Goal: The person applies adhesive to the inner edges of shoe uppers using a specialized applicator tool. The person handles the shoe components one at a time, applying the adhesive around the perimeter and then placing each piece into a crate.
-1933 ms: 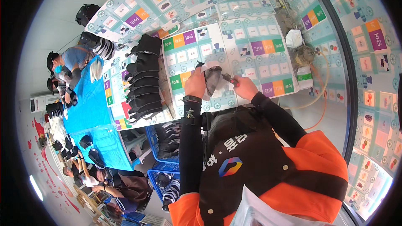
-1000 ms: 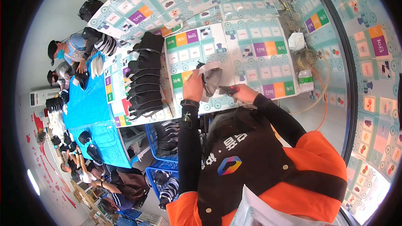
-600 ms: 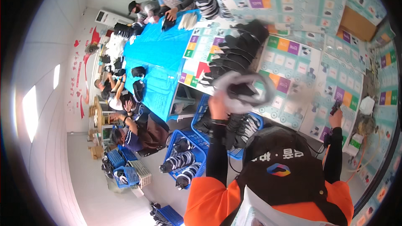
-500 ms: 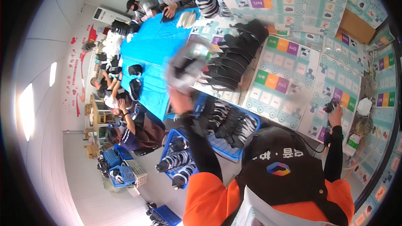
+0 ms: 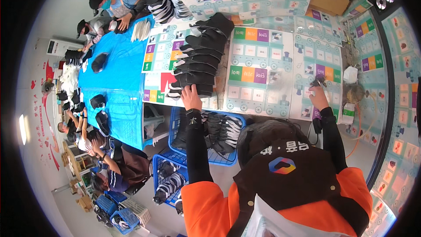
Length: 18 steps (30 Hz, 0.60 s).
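Black caps (image 5: 199,68) lie stacked beyond and touching the left grip (image 5: 191,98).

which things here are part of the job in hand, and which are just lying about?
Job in hand, by the look of it:
- row of black caps, left hand at its near end
- dark tool in the right hand
- patterned table cover

Apparently lying about:
- cardboard box
- crumpled white bag
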### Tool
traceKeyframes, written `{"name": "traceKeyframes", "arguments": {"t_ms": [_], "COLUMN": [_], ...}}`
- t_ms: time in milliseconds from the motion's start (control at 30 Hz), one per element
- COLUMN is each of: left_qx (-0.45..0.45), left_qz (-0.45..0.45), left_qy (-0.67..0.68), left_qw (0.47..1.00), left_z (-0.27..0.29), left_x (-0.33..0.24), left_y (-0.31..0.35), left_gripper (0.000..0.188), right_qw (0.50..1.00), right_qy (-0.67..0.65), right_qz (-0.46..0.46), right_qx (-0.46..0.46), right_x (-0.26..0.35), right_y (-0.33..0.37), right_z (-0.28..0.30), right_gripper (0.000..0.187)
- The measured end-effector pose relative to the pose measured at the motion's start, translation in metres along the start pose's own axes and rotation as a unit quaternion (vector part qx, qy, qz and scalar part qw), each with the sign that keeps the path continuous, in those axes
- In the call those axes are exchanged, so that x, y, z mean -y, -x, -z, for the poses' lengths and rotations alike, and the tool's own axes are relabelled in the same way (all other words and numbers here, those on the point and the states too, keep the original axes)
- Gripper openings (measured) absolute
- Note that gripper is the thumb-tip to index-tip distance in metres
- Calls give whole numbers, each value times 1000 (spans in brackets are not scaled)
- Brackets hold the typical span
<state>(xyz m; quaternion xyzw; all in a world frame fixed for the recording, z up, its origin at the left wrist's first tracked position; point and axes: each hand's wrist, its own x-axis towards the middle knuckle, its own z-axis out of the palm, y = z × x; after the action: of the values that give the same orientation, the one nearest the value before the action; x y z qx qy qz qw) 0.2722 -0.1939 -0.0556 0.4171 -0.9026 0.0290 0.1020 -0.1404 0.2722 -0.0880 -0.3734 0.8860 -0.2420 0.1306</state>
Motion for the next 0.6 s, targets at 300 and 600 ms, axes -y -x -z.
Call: {"name": "traceKeyframes", "arguments": {"t_ms": [300, 600], "left_qx": [-75, 62], "left_qz": [-117, -42], "left_qy": [17, 52], "left_qw": [990, 996], "left_z": [-16, 20], "left_x": [48, 40], "left_y": [9, 2], "left_gripper": [15, 15], "right_qw": [998, 998], "right_qy": [-12, -27], "right_qz": [-59, -40], "right_qx": [21, 30], "right_x": [20, 39], "right_y": [30, 20], "right_z": [-2, 0], "right_gripper": [23, 20]}}
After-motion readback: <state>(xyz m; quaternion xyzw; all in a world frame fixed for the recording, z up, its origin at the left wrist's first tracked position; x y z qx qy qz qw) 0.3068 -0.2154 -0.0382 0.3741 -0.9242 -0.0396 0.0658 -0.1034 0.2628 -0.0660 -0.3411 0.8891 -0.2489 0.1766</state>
